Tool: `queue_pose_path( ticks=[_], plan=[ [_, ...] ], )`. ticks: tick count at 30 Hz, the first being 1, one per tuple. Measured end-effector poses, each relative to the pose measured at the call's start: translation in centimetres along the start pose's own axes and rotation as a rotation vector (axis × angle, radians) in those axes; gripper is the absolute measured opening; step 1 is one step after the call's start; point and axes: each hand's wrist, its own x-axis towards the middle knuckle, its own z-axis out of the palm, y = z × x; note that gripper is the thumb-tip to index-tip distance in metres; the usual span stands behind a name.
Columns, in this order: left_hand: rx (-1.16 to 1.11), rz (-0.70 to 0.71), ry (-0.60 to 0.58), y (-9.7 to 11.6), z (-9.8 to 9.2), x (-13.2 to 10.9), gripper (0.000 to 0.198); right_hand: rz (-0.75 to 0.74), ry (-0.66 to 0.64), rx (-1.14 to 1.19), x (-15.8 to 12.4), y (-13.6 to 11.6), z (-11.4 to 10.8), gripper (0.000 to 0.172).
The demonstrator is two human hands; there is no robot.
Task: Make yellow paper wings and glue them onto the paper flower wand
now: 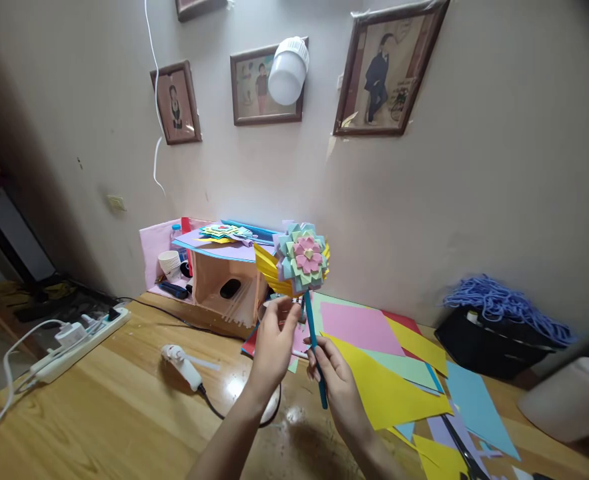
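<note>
A paper flower [308, 255] with layered blue, green and pink petals stands upright before me on a blue paper stem [311, 320]. Yellow pleated paper leaves [270, 269] spread out behind and beside the bloom. My right hand [333, 373] is closed around the lower stem, whose end pokes out below the fingers. Just left of the upper stem, under the left leaf, is my left hand [274, 343]. Its thumb and fingers are loosely bent and a little apart, with nothing visible between them; some fingertips are hidden.
Colored paper sheets [389, 380] and scissors [459, 443] lie at right. A glue gun [181, 367] with its cord rests at left, near a power strip [81, 343]. Behind stands a cardboard shelf [209, 287] with another paper flower [227, 233] on top. A bulb [289, 70] hangs above.
</note>
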Motion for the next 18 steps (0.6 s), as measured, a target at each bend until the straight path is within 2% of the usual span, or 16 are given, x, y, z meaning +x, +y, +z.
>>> queue_pose_path(
  ticks=[3, 8, 12, 18],
  plan=[
    [-0.022, 0.012, 0.064, 0.6, -1.4, 0.8, 0.039, 0.046, -0.031, 0.03, 0.0, -0.1, 0.0, 0.026],
    [0.005, 0.173, 0.286, 1.9, -3.9, 1.7, 0.037, 0.144, -0.071, 0.136, -0.6, -0.9, 0.6, 0.029],
    [0.025, 0.205, 0.338, 2.0, -5.6, 2.3, 0.035, 0.197, -0.087, 0.139, -0.9, -1.2, 0.9, 0.032],
    [-0.048, 0.183, 0.382, 1.6, -7.1, 3.0, 0.036, 0.179, -0.151, 0.069, -1.0, -1.1, 0.9, 0.03]
  ],
)
